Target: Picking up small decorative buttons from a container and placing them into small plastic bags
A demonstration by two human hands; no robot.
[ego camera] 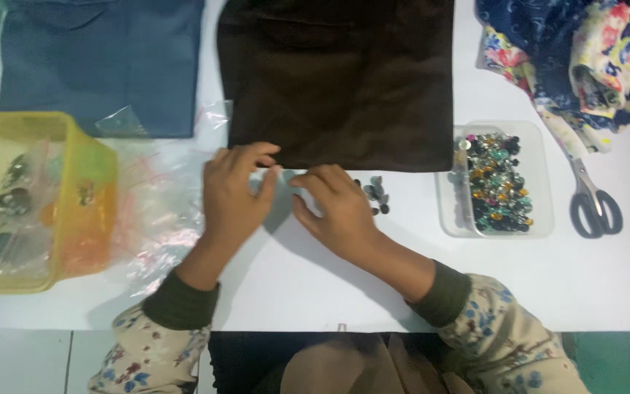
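Left hand (233, 191): fingers curled, tips resting on the bottom edge of the dark brown cloth (340, 80), thumb angled toward the right hand. Looks like a light pinch at the hem, but can't tell if anything is actually between the fingertips.

Right hand (337, 208): fingers bent loosely, tips pointing at the left thumb, just below the same hem. Palm down on the white table (548, 284). Can't tell if it holds anything; whatever sits between the two hands is hidden.

Everything below is placed relative to the brown cloth:
- Small pile of dark buttons (375, 194): just below its bottom edge, right of centre, touching or nearly touching the right hand's knuckles.
- Clear plastic tub (541, 146): just beside its lower right corner, full of mixed coloured beads or buttons (499, 182).
- Scissors (593, 201) with grey handles: further right, past the tub, blades pointing up toward the floral fabric (585, 51) bunched well right of the cloth's top.
- Blue cloth (100, 66): lying flat just left of it, narrow gap between them.
- Clear plastic bags (158, 211): below left, spread on the table beside the left hand.
- Yellow bin (85, 138): well left, holding more bags with dark small parts inside.

Sleeves: dark green cuffs under a floral-print top, both forearms coming in from below the cloth.
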